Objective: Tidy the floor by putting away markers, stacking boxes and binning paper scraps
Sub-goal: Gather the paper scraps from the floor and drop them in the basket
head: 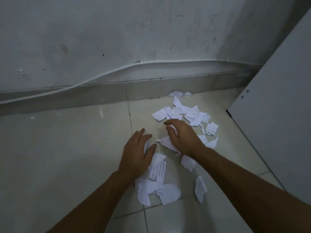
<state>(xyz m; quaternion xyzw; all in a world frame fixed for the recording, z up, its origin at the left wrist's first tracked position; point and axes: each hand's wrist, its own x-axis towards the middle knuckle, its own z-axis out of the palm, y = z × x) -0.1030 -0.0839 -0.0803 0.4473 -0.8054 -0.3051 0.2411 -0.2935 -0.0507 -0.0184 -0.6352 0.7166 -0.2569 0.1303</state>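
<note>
On the floor (67, 148), the right hand (183, 137) curls around paper scraps (190, 113), apparently gathering them for binning. The left hand (138, 153), fingers flat, seemingly corrals strays.

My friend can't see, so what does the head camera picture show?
Torn paper scraps lie scattered on a tiled floor. The right hand curls round some; the left hand rests open on others. A cable runs along the wall behind.

Pale tiled floor (67, 148) carries torn white paper scraps (185, 113) scattered near the wall.
</note>
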